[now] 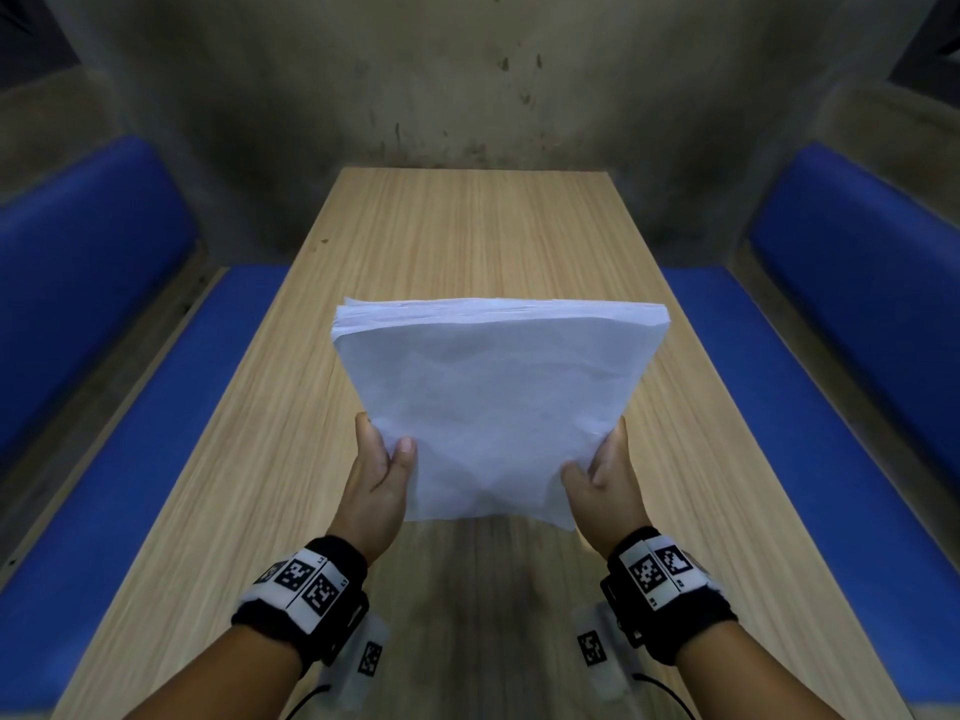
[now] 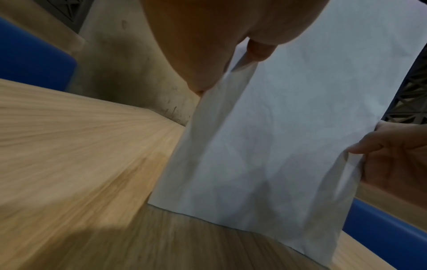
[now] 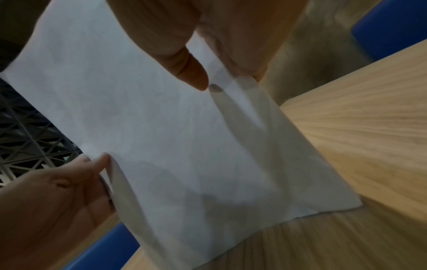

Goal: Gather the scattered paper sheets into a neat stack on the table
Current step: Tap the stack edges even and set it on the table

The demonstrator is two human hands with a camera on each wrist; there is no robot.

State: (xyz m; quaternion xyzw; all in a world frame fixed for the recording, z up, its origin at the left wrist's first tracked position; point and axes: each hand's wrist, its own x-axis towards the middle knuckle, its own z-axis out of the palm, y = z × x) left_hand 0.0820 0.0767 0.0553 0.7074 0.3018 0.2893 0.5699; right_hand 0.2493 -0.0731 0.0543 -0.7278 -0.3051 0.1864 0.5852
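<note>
A stack of white paper sheets (image 1: 493, 402) stands nearly upright over the middle of the wooden table (image 1: 457, 236), its lower edge at or just above the tabletop. My left hand (image 1: 382, 470) grips the stack's lower left side, thumb on the near face. My right hand (image 1: 605, 475) grips the lower right side the same way. In the left wrist view the paper stack (image 2: 277, 137) fills the middle, with my left hand (image 2: 208, 45) above it and my right hand (image 2: 392, 155) at the far side. In the right wrist view the paper stack (image 3: 173, 137) is pinched by my right hand (image 3: 196, 54).
Blue padded benches run along the left side (image 1: 119, 407) and right side (image 1: 831, 407) of the table. A stained concrete wall (image 1: 467, 85) closes the far end. Bare wood shows on the table around the stack.
</note>
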